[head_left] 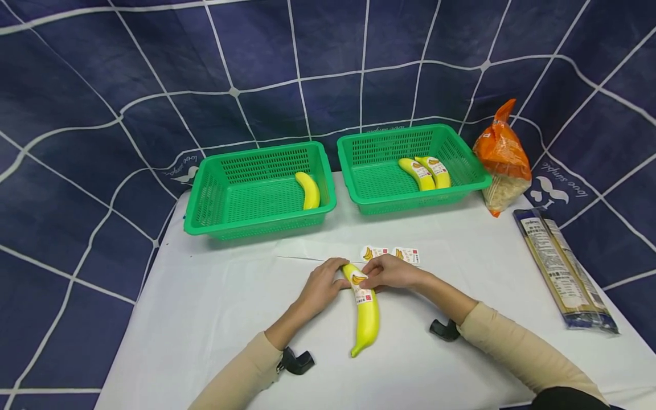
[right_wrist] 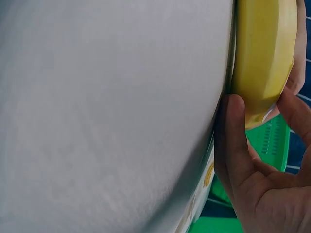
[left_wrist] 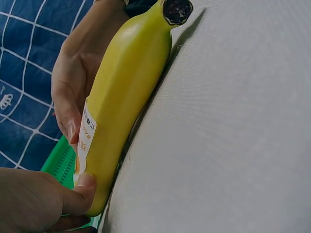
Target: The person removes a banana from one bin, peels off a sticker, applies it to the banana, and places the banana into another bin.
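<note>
Both hands, the left hand [head_left: 322, 286] and the right hand [head_left: 390, 272], curl fingers round the yellow plastic banana [head_left: 365, 307] on the white bench [head_left: 215, 319]; smoothing its paper label [head_left: 361, 288] flat probably wants steady, even thumb pressure.

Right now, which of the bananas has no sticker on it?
The lone banana in the left green basket is plain yellow. The two bananas in the right basket and the banana between both hands on the table carry labels.
</note>
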`<state>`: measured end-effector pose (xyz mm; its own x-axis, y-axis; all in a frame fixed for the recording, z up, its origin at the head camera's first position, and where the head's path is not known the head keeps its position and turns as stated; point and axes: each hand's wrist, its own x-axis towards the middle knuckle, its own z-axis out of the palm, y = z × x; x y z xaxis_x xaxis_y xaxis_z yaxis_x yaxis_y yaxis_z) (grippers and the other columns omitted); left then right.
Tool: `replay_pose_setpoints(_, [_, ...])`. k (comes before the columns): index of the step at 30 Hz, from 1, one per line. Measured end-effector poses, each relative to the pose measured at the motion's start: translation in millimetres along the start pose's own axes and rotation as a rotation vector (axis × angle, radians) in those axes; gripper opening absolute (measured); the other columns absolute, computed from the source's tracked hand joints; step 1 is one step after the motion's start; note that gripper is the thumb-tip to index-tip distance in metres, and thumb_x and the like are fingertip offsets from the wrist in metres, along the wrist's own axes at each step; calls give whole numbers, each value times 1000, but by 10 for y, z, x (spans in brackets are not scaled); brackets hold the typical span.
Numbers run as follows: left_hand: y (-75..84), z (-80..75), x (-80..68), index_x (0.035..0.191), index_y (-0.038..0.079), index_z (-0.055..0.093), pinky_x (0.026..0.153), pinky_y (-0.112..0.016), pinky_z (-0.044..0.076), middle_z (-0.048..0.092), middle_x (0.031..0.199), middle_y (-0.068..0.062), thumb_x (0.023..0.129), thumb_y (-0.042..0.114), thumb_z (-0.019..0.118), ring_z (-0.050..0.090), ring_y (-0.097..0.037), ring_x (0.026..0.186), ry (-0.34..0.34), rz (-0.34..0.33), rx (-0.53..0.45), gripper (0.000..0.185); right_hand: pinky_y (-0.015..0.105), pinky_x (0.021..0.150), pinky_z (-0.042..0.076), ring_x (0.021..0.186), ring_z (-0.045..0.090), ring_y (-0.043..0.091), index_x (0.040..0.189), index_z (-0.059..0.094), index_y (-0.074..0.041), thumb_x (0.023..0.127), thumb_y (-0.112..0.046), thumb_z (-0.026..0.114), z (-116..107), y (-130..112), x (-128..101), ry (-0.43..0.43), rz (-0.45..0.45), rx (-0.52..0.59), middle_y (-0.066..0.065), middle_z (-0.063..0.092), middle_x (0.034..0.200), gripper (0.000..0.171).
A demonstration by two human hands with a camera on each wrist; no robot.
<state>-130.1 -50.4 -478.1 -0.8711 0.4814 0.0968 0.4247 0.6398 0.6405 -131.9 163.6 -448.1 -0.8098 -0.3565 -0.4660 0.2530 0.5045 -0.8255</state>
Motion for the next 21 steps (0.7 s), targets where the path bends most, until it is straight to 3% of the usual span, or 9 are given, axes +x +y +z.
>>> replay_pose_setpoints(10, [34,11,-3,124,5,62,102,-42,48,64,126,-11,84,25,75,60,-28,120,22,-13,-20,46,29,69,61,72,69,12,109,66,9,78,-14,79,14,14,-27,38,51,81,12,73,92,40])
replay_pose_setpoints(16, [48,-18,-4,127,7,61,105,-44,46,62,130,-11,84,25,76,58,-28,124,-41,-23,-39,49,27,66,60,67,68,11,103,69,7,77,-16,82,-13,55,-41,41,59,79,10,73,88,38])
replay_pose_setpoints(21, [16,-81,36,135,7,56,110,-44,42,58,138,-11,87,10,71,53,-28,130,-110,-1,-61,51,27,65,60,66,67,11,102,70,6,76,-17,82,-37,90,-60,38,52,89,9,73,86,37])
